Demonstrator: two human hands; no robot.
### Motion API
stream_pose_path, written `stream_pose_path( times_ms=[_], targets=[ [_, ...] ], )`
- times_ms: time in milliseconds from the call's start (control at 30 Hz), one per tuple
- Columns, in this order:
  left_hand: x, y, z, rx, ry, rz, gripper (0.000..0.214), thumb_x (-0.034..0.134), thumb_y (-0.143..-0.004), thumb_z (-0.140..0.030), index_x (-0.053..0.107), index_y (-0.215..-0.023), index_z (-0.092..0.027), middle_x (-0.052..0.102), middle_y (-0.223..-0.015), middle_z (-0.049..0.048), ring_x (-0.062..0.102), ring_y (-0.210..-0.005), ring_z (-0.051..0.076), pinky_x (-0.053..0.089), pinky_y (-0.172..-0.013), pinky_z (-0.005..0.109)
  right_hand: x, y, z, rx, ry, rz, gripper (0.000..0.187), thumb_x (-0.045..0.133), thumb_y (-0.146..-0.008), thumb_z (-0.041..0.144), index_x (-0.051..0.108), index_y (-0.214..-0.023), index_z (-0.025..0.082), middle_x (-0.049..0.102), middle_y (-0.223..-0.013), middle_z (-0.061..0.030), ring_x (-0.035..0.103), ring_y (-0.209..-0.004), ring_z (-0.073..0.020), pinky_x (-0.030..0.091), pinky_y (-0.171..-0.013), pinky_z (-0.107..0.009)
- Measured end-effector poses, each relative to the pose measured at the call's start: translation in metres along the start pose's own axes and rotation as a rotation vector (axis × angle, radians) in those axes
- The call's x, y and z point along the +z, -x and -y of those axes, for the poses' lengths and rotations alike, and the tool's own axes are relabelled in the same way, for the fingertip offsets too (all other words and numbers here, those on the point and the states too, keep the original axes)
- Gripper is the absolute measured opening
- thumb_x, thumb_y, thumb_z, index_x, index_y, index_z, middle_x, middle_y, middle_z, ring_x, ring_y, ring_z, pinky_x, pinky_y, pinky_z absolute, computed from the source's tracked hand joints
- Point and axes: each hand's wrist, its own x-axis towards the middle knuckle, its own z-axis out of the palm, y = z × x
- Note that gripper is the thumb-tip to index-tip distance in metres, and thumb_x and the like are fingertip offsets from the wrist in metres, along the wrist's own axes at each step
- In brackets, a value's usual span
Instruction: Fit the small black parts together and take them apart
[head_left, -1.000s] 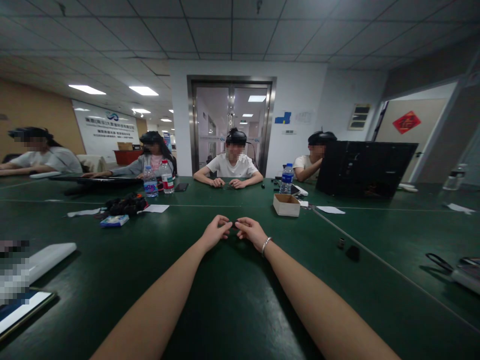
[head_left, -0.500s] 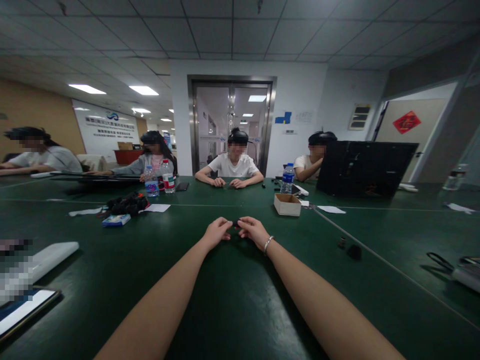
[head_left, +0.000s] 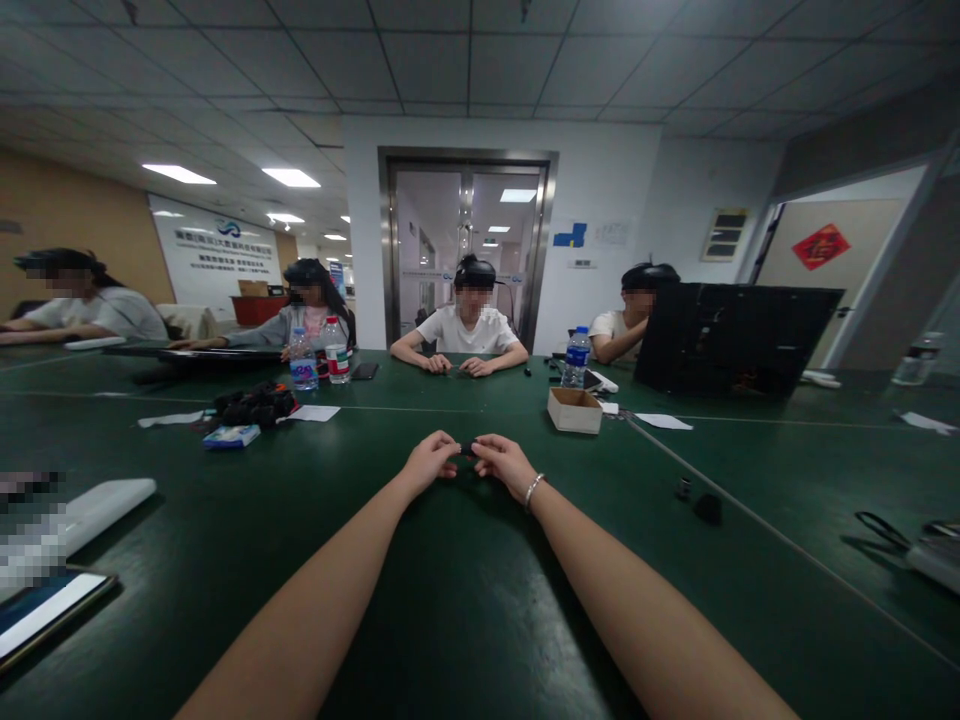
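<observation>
Both my arms stretch forward over the dark green table [head_left: 465,600]. My left hand [head_left: 429,462] and my right hand [head_left: 507,463] meet at the middle, fingers curled and pinching a small black object [head_left: 467,449] between them. A silver bracelet [head_left: 532,491] circles my right wrist. What the small black piece is cannot be made out.
A small cardboard box [head_left: 574,409] sits beyond my hands, with water bottles [head_left: 574,358] behind it. Two small dark parts [head_left: 697,500] lie to the right. A black pile and blue packet [head_left: 240,420] lie left. A tablet [head_left: 45,615] is near left. Several people sit around the far side; a laptop [head_left: 731,340] stands right.
My hands stay together on the small black object, shifting only slightly. The view has tilted a little downward.
</observation>
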Motion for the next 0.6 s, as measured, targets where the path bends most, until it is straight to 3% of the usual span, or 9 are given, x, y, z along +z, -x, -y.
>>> stream_pose_path(
  times_ms=[100, 233, 367, 500, 600],
  targets=[
    [0.0010, 0.0038, -0.0041, -0.040, -0.001, 0.011, 0.034, 0.058, -0.072, -0.046, 0.055, -0.074, -0.012, 0.058, -0.071, 0.0045, 0.055, -0.051, 0.009, 0.049, -0.051, 0.023, 0.0008, 0.0004, 0.0005, -0.004, 0.009, -0.010, 0.021, 0.066, -0.070, 0.018, 0.054, -0.086, 0.011, 0.064, -0.068, -0.0033, 0.056, -0.045, -0.0068, 0.047, -0.042, -0.016],
    [0.0009, 0.0076, -0.0071, -0.005, -0.013, 0.038, 0.032, 0.065, -0.066, -0.042, 0.055, -0.078, -0.014, 0.058, -0.074, 0.0024, 0.054, -0.052, 0.008, 0.048, -0.051, 0.021, 0.0013, 0.0005, 0.0006, -0.006, 0.008, -0.008, 0.021, 0.066, -0.071, 0.018, 0.054, -0.087, 0.012, 0.063, -0.068, -0.0032, 0.056, -0.045, -0.0064, 0.047, -0.041, -0.016],
    [0.0007, 0.0080, -0.0070, -0.038, -0.019, 0.025, 0.036, 0.055, -0.073, -0.048, 0.055, -0.076, -0.012, 0.056, -0.071, 0.0037, 0.052, -0.049, 0.007, 0.047, -0.049, 0.021, 0.0018, 0.0010, 0.0010, -0.001, 0.004, -0.009, 0.021, 0.066, -0.070, 0.017, 0.053, -0.086, 0.012, 0.063, -0.068, -0.0026, 0.056, -0.044, -0.0063, 0.047, -0.041, -0.016],
    [0.0011, 0.0077, -0.0073, -0.018, -0.036, 0.037, 0.030, 0.062, -0.070, -0.042, 0.053, -0.080, -0.014, 0.056, -0.076, 0.0030, 0.054, -0.052, 0.008, 0.048, -0.050, 0.021, 0.0022, 0.0011, 0.0014, 0.002, 0.005, -0.020, 0.019, 0.064, -0.071, 0.016, 0.054, -0.087, 0.012, 0.062, -0.066, -0.0021, 0.056, -0.044, -0.0066, 0.047, -0.041, -0.016],
    [0.0011, 0.0083, -0.0080, -0.057, -0.022, 0.038, 0.036, 0.052, -0.076, -0.048, 0.054, -0.077, -0.012, 0.056, -0.073, 0.0047, 0.053, -0.051, 0.008, 0.048, -0.050, 0.021, 0.0023, 0.0009, 0.0014, 0.005, 0.009, -0.016, 0.018, 0.064, -0.072, 0.015, 0.054, -0.086, 0.011, 0.062, -0.067, -0.0019, 0.056, -0.044, -0.0062, 0.047, -0.041, -0.015]
  ],
)
